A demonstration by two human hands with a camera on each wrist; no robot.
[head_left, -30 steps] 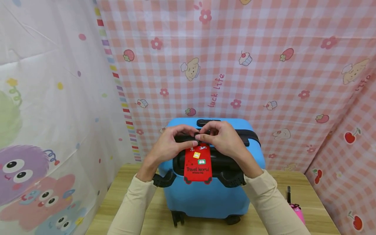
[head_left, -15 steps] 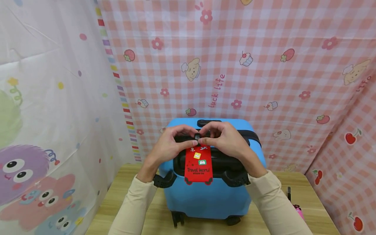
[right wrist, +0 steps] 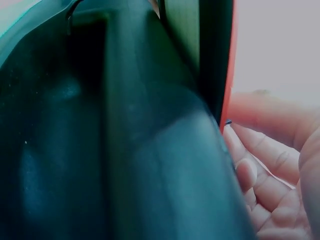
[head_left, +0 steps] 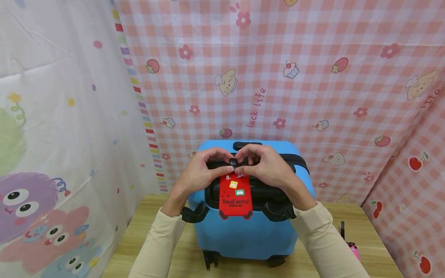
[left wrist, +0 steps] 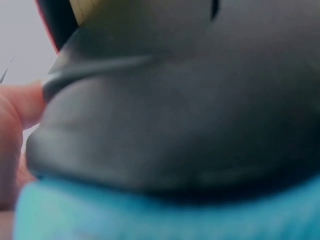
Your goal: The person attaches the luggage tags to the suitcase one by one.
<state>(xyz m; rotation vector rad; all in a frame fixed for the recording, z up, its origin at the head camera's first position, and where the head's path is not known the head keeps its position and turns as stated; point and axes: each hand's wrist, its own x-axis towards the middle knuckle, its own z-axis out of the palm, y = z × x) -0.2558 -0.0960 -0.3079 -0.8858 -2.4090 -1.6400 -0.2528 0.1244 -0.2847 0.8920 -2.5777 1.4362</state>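
A red luggage tag (head_left: 235, 200), printed with "Travel World" and small stickers, hangs flat against the front of a blue suitcase (head_left: 243, 235). Its short black strap (head_left: 233, 163) stands at the suitcase's black handle area. From the left, my left hand (head_left: 199, 170) pinches the strap between thumb and index finger. My right hand (head_left: 271, 168) pinches it from the other side, fingertips nearly meeting the left ones. In the right wrist view the tag's red edge (right wrist: 229, 70) runs close beside the right fingers. The left wrist view is mostly filled by blurred black suitcase plastic (left wrist: 165, 120).
The suitcase stands on its wheels on a wooden table (head_left: 153, 227). At the table's right, partly behind the right sleeve, lies a pink object with a black strap (head_left: 354, 249). A pink checked curtain (head_left: 295, 96) hangs close behind, and a white printed curtain (head_left: 69, 127) at left.
The right thumb has shifted down along the strap, so more of the black strap shows between the fingertips. The tag hangs very slightly lower; the left hand keeps its place.
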